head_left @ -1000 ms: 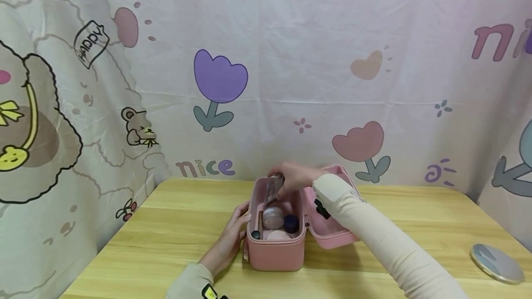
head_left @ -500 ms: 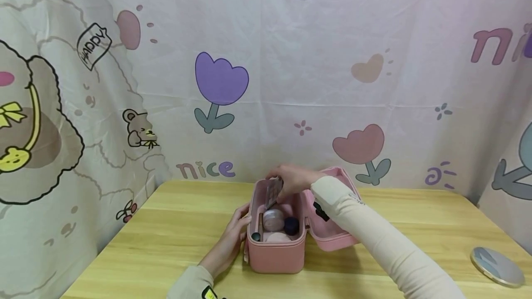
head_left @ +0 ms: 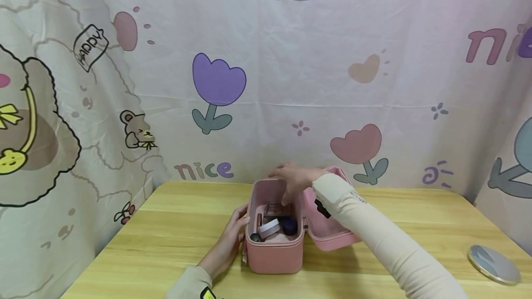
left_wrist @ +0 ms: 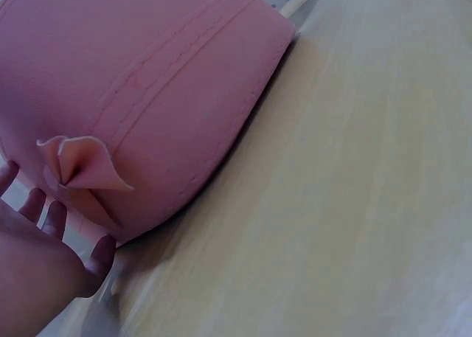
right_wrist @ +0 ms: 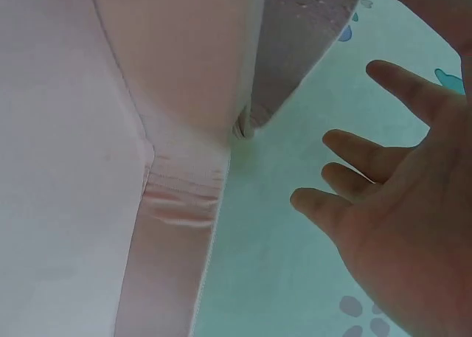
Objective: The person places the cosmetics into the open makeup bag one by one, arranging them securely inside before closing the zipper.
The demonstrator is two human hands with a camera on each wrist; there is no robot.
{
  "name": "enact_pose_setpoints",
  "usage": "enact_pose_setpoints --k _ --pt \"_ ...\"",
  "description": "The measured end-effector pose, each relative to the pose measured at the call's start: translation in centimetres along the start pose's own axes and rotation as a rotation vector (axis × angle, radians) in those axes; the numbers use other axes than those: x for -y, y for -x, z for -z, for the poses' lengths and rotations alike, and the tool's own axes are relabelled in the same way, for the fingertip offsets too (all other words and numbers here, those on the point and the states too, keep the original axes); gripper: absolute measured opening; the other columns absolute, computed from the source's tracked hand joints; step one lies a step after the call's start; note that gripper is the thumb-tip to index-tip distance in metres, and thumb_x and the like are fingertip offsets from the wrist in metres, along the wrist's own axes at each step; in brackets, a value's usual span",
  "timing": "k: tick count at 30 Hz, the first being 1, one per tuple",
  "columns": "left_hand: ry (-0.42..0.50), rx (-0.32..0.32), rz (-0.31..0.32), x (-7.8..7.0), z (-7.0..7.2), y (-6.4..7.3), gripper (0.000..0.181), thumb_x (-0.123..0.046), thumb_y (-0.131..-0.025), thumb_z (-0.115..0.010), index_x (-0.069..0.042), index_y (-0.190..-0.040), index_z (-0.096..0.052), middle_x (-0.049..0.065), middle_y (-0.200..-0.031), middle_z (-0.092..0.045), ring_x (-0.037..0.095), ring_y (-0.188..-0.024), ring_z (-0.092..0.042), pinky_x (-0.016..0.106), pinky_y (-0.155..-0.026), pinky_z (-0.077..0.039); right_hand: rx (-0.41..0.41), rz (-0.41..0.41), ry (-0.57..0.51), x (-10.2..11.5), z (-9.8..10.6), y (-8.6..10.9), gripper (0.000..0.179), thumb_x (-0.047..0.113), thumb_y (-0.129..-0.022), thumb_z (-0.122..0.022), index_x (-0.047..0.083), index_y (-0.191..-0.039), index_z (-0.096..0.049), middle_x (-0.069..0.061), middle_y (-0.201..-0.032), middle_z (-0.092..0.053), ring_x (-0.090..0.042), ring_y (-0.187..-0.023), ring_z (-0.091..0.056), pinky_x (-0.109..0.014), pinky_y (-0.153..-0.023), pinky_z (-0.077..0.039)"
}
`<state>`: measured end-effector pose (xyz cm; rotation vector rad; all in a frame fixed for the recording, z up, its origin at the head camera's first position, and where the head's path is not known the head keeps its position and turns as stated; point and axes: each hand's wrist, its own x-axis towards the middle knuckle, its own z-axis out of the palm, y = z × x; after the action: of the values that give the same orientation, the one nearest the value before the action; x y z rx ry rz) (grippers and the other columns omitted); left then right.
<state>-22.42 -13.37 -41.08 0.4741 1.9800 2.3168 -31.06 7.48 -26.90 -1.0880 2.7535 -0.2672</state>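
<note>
A pink cosmetic case [head_left: 275, 261] stands on the table, its lid [head_left: 332, 239] folded out to the right. My left hand [head_left: 227, 239] rests against the case's left side. In the left wrist view its fingers lie by a pink bow [left_wrist: 82, 166] on the wall. Over the far end of the case hovers my right hand [head_left: 296, 180], fingers spread and holding nothing, as the right wrist view also shows. Below it, an eyeshadow palette [head_left: 274, 209] lies inside. Nearer are a tilted round jar [head_left: 269, 229], a dark blue round jar [head_left: 289, 226] and a slim brown tube [head_left: 259, 219].
A flat silver disc [head_left: 494, 264] lies near the right edge of the wooden table [head_left: 174, 216]. Behind the table hangs a printed curtain [head_left: 291, 50]. A small dark green round end [head_left: 255, 237] shows at the case's front left corner.
My right hand has let go of the palette, which dropped from upright to lying in the case. The round jar has tipped on its side. My left hand has stayed at the case.
</note>
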Motion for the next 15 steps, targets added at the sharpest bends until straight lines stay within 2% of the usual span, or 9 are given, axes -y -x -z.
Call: enact_pose_setpoints --k 8,15 --pt "-0.006 0.009 0.008 0.03 0.04 0.04 0.059 -0.024 -0.099 -0.045 -0.003 -0.150 -0.024 0.017 -0.154 -0.020 0.034 -0.136 -0.022 0.037 -0.101 -0.028 0.017 -0.031 0.015 0.13 0.07 0.22 0.081 0.017 -0.071 -0.085 0.013 -0.143 -0.047 -0.015 -0.147 -0.036 -0.033 -0.134 -0.030 -0.051 -0.102 -0.036" --pt "-0.004 0.002 0.011 -0.05 0.10 0.02 0.058 -0.024 -0.098 -0.044 -0.003 -0.150 -0.025 0.017 -0.154 -0.019 0.035 -0.136 -0.021 0.037 -0.101 -0.028 0.023 -0.024 0.045 0.01 0.16 0.22 0.083 0.018 -0.071 -0.085 0.010 -0.143 -0.046 -0.016 -0.146 -0.036 -0.033 -0.133 -0.030 -0.051 -0.103 -0.035"
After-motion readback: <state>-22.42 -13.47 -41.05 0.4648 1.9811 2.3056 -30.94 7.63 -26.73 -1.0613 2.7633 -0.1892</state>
